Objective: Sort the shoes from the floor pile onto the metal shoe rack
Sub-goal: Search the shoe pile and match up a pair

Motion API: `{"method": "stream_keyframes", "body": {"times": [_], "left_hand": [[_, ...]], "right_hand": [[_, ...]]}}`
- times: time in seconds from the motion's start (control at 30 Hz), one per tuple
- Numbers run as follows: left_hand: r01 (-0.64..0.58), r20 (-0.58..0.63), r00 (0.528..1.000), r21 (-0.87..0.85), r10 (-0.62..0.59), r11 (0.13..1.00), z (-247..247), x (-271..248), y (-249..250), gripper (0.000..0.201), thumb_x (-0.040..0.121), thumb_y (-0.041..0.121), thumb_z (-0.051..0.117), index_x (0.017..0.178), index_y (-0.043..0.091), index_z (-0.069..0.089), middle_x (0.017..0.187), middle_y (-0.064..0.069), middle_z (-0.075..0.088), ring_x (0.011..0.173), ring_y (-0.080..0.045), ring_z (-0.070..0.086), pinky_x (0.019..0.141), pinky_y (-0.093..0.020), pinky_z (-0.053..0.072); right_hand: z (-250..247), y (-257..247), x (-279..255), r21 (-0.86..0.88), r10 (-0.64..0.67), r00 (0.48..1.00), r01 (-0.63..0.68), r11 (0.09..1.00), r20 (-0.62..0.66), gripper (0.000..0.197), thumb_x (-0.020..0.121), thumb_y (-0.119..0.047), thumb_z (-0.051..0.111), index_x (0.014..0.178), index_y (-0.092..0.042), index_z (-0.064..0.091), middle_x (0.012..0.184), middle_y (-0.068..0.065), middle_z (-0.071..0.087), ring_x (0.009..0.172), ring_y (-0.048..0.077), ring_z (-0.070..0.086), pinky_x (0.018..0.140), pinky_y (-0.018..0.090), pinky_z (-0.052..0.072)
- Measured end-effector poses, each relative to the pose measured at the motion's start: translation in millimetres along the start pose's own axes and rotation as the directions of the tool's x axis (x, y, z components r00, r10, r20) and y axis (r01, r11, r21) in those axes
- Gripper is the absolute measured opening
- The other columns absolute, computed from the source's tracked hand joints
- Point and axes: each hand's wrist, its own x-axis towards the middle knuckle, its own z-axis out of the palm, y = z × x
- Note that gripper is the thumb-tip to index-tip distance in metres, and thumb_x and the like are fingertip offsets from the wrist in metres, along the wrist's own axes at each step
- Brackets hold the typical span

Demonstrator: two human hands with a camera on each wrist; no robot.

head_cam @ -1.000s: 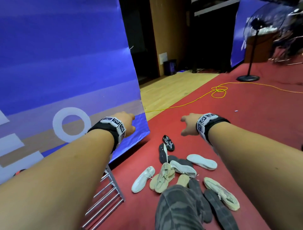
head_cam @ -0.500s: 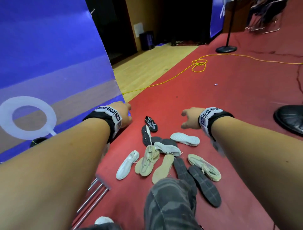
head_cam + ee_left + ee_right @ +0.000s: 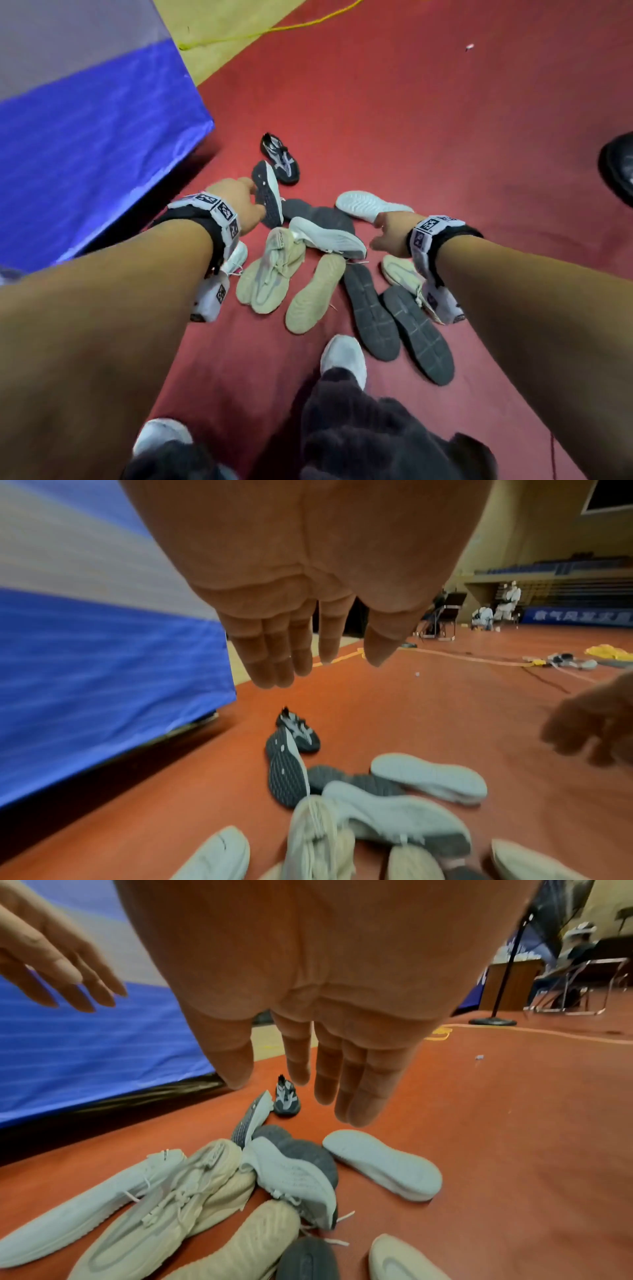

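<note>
A loose pile of shoes (image 3: 308, 253) is being shown lying on the red floor (image 3: 445, 137), in the middle of the head view, just near of the person's feet. The metal shoe rack is not being shown in any current view.

The left hand (image 3: 236, 202) is being held above the left side of the pile, with the fingers (image 3: 274, 653) extended and slightly spread; nothing is being gripped. In the head view the hand is overlapping the dark grey sneaker standing on its edge (image 3: 269, 193), but the left wrist view is showing the fingers above it, apart from it. The right hand (image 3: 390, 233) is being held above the right side of the pile, with the fingers (image 3: 346, 1085) straight and apart; nothing is being gripped.

A small black sneaker with white straps (image 3: 280, 159) is being shown upright at the far end of the pile. A white sneaker with its pale sole turned up (image 3: 370, 205) is lying at the far right, just beyond the right hand. A beige knit lace-up sneaker (image 3: 274, 270) is lying in the near left part, partly under a white sneaker resting on its side (image 3: 325, 236). Two dark grey shoes with soles turned up (image 3: 397, 318) are lying side by side at the near right.

A blue and grey padded panel (image 3: 85, 137) is standing at the left, and a yellow cable (image 3: 274, 29) is lying on the far floor.
</note>
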Motion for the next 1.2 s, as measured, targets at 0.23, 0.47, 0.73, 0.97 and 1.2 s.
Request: {"method": "stream_keyframes", "body": {"times": [0.23, 0.47, 0.73, 0.97, 1.2], "left_hand": [[-0.051, 0.265, 0.962, -0.047, 0.062, 0.998, 171.6, 61.3, -25.8, 0.044, 0.094, 0.033, 0.056, 0.134, 0.014, 0.056, 0.128, -0.013, 0.065, 0.114, -0.036, 0.062, 0.093, -0.037, 0.049], [-0.054, 0.333, 0.939, -0.114, 0.089, 0.992, 268.1, 76.8, -10.7, 0.042, 0.093, 0.034, 0.052, 0.131, 0.017, 0.057, 0.119, -0.011, 0.068, 0.108, -0.033, 0.062, 0.094, -0.038, 0.046], [-0.041, 0.398, 0.903, -0.296, 0.162, 0.954, 322.5, 50.8, 43.2, 0.04, 0.097, 0.045, 0.051, 0.131, 0.026, 0.057, 0.119, -0.007, 0.069, 0.105, -0.031, 0.064, 0.086, -0.031, 0.046], [0.264, 0.458, 0.889, -0.486, -0.015, 0.833, 336.8, 50.1, 66.7, 0.103, 0.068, 0.095, 0.045, 0.136, 0.019, 0.054, 0.116, -0.011, 0.072, 0.097, -0.032, 0.071, 0.085, -0.043, 0.059], [0.465, 0.476, 0.877, -0.799, -0.072, 0.381, 327.9, 42.1, 67.2, 0.027, 0.069, 0.029, 0.08, 0.093, 0.019, 0.075, 0.09, -0.01, 0.078, 0.085, -0.029, 0.076, 0.064, -0.039, 0.062]], "right_hand": [[121.6, -5.9, 85.4, 0.086, 0.111, 0.985, -0.122, 0.989, 0.131, 0.038, 0.095, -0.049, 0.053, 0.119, -0.024, 0.069, 0.116, 0.01, 0.071, 0.107, 0.034, 0.064, 0.08, 0.031, 0.043], [206.6, 37.7, 117.1, 0.346, 0.335, 0.919, -0.39, 0.853, 0.21, 0.037, 0.09, -0.024, 0.055, 0.124, -0.013, 0.065, 0.119, 0.015, 0.064, 0.12, 0.037, 0.059, 0.096, 0.036, 0.044], [213.3, 54.5, 132.4, 0.681, 0.291, 0.913, -0.407, 0.608, 0.286, 0.017, 0.095, -0.013, 0.056, 0.109, -0.014, 0.065, 0.103, 0.007, 0.06, 0.096, 0.021, 0.051, 0.062, 0.026, 0.04], [226.2, 37.2, 109.3, 0.886, 0.121, 0.879, -0.462, -0.025, 0.462, 0.023, 0.092, -0.002, 0.036, 0.094, -0.011, 0.056, 0.067, 0.003, 0.055, 0.049, 0.015, 0.033, 0.049, 0.023, 0.023], [233.1, 45.2, 97.3, 0.906, -0.079, 0.922, -0.386, -0.172, 0.378, 0.04, 0.087, -0.005, 0.035, 0.107, -0.017, 0.067, 0.083, 0.001, 0.064, 0.064, 0.019, 0.065, 0.062, 0.027, 0.056]]}}
